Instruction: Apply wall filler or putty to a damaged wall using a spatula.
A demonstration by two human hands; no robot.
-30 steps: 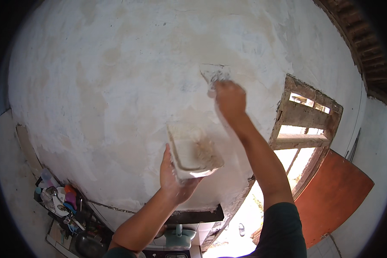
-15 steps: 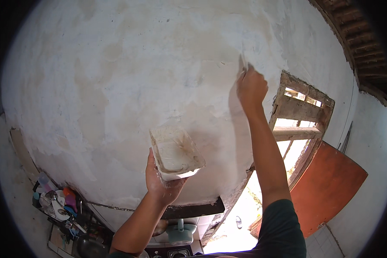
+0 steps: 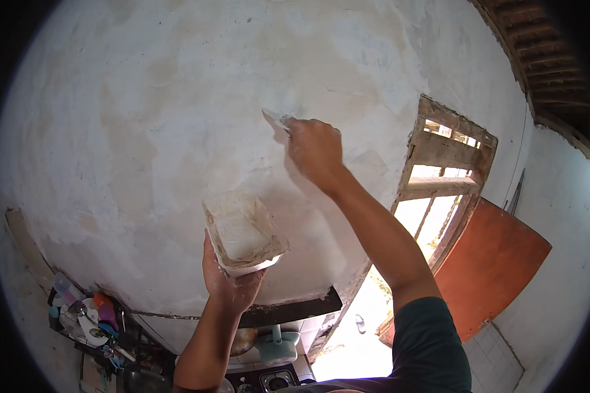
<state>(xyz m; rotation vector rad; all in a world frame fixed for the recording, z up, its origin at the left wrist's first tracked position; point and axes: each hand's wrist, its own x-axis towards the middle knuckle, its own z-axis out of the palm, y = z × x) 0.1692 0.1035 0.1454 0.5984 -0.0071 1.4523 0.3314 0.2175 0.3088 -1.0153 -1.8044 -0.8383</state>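
My right hand (image 3: 316, 149) is closed around the handle of a putty knife (image 3: 278, 119), whose thin blade points left and lies at the wall's surface. In front of me stands the wall (image 3: 170, 124), whitish with beige and grey patches. Lower down, my left hand (image 3: 235, 281) grips a white rectangular tub (image 3: 244, 232) from below and its left side. Pale paste is smeared over the tub's inside and rim. The fingers under the tub are partly hidden.
To the right is a doorway with a worn wooden frame (image 3: 449, 141) and an orange-brown door panel (image 3: 498, 262). Below are a dark ledge (image 3: 295, 311), a light green pot (image 3: 276, 350) and a stove (image 3: 275, 380). A crowded dish rack (image 3: 95, 327) stands at lower left.
My right hand has swept the putty knife leftward and slightly down along the wall, and its blade has turned from upward to left. The tub has shifted a little left in view.
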